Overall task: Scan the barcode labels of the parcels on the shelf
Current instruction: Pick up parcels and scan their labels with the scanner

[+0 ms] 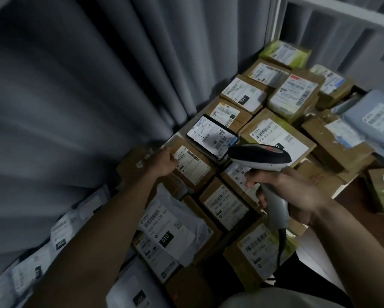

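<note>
So the black parcel (pixel 212 135) with the scribbled white label is my landmark here. Way off to its left there's just a grey curtain (pixel 75 85), and below that a few pale mailer bags (pixel 31 252) slumped along the curtain's foot. Just down-left of the black parcel sits a brown cardboard box (pixel 192 165) with a white barcode label, and the left hand (pixel 162 162) rests on that box's left edge, fingers fairly straight and lying flat, not curled round anything as far as I can see. Below the box is a white poly bag (pixel 175 221) marked 010. Right of the black parcel, nearly touching its corner, is the head of the barcode scanner (pixel 259 157), dark on top, pale underneath, with a grey handle and a cable trailing down. The right hand (pixel 293 194) is wrapped tight round that handle. Further up-right of the black parcel, more labelled brown boxes (pixel 293 96) crowd the white shelf (pixel 319 250).
</note>
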